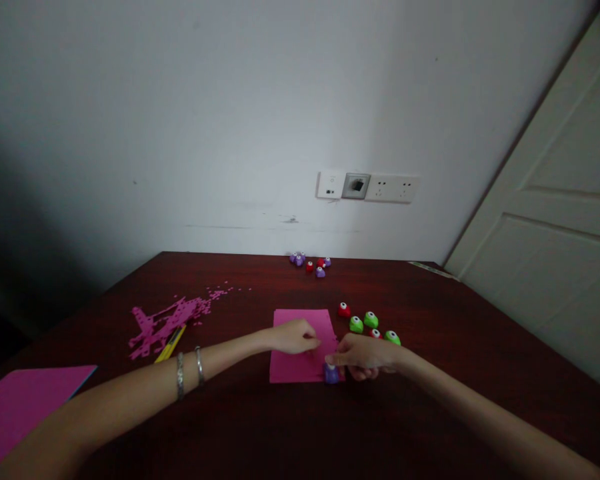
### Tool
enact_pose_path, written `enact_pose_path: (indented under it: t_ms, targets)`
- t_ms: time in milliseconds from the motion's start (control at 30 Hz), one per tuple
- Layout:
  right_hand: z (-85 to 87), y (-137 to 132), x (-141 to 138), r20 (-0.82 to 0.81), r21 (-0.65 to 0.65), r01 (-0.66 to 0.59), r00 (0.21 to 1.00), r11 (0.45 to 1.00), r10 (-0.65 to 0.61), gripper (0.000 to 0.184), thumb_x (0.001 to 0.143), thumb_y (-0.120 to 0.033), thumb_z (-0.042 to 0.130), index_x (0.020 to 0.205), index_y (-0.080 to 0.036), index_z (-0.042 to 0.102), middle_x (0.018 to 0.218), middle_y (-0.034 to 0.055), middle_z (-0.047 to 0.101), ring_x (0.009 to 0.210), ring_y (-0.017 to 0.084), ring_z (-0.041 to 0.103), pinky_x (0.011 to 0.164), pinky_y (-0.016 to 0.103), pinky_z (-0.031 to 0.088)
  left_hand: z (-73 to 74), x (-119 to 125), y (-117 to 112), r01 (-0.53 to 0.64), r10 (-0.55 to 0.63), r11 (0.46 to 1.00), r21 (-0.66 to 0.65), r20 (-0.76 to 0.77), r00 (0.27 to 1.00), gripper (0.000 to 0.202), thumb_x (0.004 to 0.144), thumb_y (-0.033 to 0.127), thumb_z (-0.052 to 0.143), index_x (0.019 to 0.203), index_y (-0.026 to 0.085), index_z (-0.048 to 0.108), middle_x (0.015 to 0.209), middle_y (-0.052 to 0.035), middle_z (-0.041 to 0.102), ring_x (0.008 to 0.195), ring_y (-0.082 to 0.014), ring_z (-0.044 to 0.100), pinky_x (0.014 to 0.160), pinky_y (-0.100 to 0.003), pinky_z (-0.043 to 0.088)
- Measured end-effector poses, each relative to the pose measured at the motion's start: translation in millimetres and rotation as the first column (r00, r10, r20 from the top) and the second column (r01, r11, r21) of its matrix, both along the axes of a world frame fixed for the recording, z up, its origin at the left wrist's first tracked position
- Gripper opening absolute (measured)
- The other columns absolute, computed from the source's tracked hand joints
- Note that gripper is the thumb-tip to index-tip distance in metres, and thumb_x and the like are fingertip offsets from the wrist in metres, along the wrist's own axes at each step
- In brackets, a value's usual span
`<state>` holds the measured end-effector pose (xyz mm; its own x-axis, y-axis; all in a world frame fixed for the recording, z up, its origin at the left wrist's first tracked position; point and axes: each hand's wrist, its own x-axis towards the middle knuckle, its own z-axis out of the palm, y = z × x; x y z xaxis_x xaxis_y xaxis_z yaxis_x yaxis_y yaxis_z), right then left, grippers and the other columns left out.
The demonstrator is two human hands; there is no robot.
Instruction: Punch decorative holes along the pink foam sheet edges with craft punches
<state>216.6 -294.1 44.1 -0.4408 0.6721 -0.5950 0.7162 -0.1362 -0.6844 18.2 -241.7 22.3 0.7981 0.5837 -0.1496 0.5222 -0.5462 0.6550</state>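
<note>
A pink sheet of paper [295, 367] lies on the table in front of me. My left hand [294, 336] rests over the sheet with its fingers curled in, and nothing shows in them. At the sheet's lower right edge, my right hand [363, 357] is closed on a small purple craft punch [331, 375], its thumb on the white button. The punch sits over the paper's edge. Small notches show along the sheet's right side. The right hand's lower fingers are tucked under and partly hidden. Just beyond this hand stand green punches [371, 319] and red punches [344, 310].
Pink paper scraps and punched bits [175, 323] lie on the left, beside a yellow cutter-like tool [170, 345]. More pink paper [27, 407] is at the near left. Several purple and red punches [299, 259] stand at the back, by the wall with sockets [390, 189].
</note>
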Motion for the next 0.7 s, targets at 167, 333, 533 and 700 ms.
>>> enact_pose_path:
  t_ms: [167,333,533,700]
  targets:
    - [0.5,0.1,-1.4,-0.007,0.011,-0.024,1.000,1.000,0.024,0.046,0.077,-0.058,0.051,0.056,-0.017,0.049,0.039,-0.0078,0.042,0.029,0.002,0.027,0.028,0.016,0.017,-0.8,1.4,2.4,-0.002,0.002,0.998,-0.059,0.002,1.000,0.027,0.083,0.026,0.045,0.066,0.014,0.062,0.065,-0.0011,0.063,0.060,-0.0105,0.053,0.058,-0.021,0.038]
    - [1.8,0.5,-2.9,-0.010,0.024,-0.049,0.999,0.998,0.050,0.046,0.078,-0.056,0.051,0.055,-0.017,0.046,0.041,-0.0075,0.042,0.030,0.002,0.028,0.028,0.016,0.017,-3.1,1.6,4.9,0.009,-0.009,0.997,-0.071,0.003,1.000,0.028,0.083,0.027,0.044,0.067,0.014,0.063,0.065,-0.0012,0.063,0.059,-0.0102,0.053,0.057,-0.021,0.038]
    - [3.7,0.8,-4.1,0.004,0.027,-0.066,0.998,0.997,0.066,0.048,0.079,-0.056,0.049,0.053,-0.017,0.045,0.042,-0.0075,0.042,0.030,0.001,0.028,0.029,0.015,0.019,-2.0,1.7,5.5,0.011,-0.009,0.995,-0.097,0.021,1.000,0.027,0.083,0.027,0.045,0.068,0.013,0.062,0.067,-0.0021,0.063,0.061,-0.0109,0.055,0.058,-0.021,0.039]
    - [3.7,0.8,-4.0,0.019,0.007,-0.070,0.997,0.998,0.070,0.048,0.081,-0.056,0.046,0.055,-0.017,0.048,0.042,-0.0071,0.043,0.031,0.002,0.030,0.029,0.015,0.021,2.4,1.0,5.1,0.022,-0.016,0.989,-0.145,0.040,0.999,0.031,0.085,0.030,0.046,0.064,0.013,0.060,0.063,-0.0022,0.062,0.057,-0.0095,0.054,0.057,-0.021,0.040]
